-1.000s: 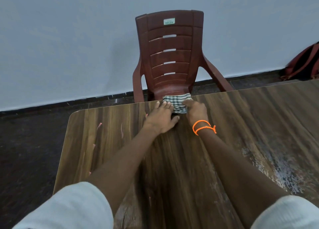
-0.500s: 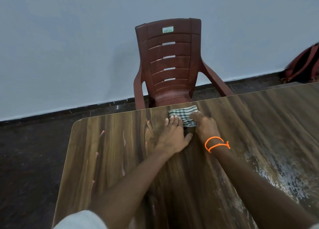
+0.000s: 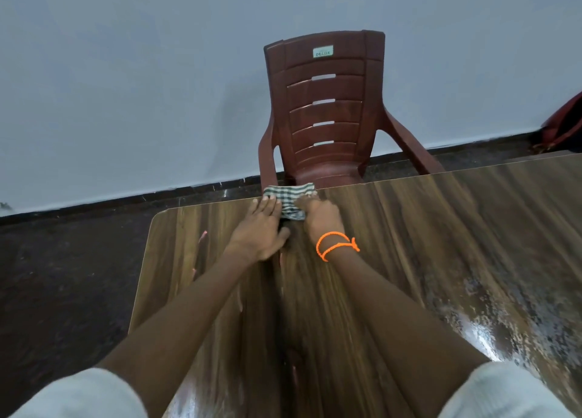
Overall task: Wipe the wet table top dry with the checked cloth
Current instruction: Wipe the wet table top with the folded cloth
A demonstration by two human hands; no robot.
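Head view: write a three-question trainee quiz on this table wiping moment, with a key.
1. True or false: the checked cloth lies at the table's far edge, partly overhanging it.
2. Which wrist wears the orange band? A) left B) right C) both
3. Fill in: the wet patch not yet wiped lies on the person's ____ side.

Key: 1 true. 2 B, by the right hand; the left hand has a bare wrist. 3 right.

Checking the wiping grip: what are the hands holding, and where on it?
The cloth, at the table's far edge. Left hand presses flat on its left end; right hand covers its right end, grip unclear.
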